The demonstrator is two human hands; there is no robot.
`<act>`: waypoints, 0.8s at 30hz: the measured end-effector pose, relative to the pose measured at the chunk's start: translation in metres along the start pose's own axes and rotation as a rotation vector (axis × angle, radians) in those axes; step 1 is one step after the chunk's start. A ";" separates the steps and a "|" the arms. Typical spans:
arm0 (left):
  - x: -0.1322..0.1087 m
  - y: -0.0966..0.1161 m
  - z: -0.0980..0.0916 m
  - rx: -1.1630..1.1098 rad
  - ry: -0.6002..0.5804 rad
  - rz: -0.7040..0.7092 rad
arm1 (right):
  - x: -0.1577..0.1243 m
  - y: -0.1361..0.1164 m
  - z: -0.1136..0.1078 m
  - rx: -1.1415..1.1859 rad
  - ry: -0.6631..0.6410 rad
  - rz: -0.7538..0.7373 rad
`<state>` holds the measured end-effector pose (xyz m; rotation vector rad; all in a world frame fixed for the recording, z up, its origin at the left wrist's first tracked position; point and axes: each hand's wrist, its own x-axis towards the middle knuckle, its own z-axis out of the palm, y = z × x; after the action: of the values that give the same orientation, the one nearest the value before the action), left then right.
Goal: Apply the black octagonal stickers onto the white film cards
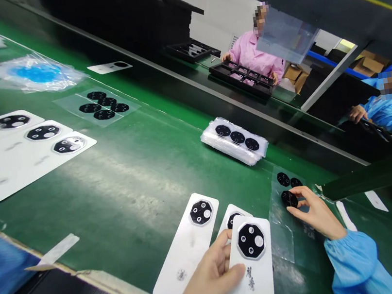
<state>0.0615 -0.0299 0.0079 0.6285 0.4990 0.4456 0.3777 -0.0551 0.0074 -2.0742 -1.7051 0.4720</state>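
From where I stand, the left hand (215,276) has its thumb and fingers closed around a white panel (262,272) with a black lens plate near its top end, above two more white panels (189,248). The right hand (316,212) pinches a dark disc (289,199) between thumb and fingertips, over a clear sheet (281,240) on the green bench (123,177); I can't tell whether the disc touches the sheet.
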 end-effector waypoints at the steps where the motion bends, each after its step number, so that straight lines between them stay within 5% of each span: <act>1: 0.000 0.000 0.000 0.003 0.001 0.002 | 0.000 0.000 0.000 -0.001 -0.002 -0.002; 24: -0.001 0.002 0.003 -0.006 0.021 -0.016 | 0.000 -0.004 -0.009 0.040 -0.008 -0.007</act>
<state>0.0619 -0.0304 0.0114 0.6142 0.5226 0.4391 0.3790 -0.0553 0.0169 -2.0402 -1.6926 0.5090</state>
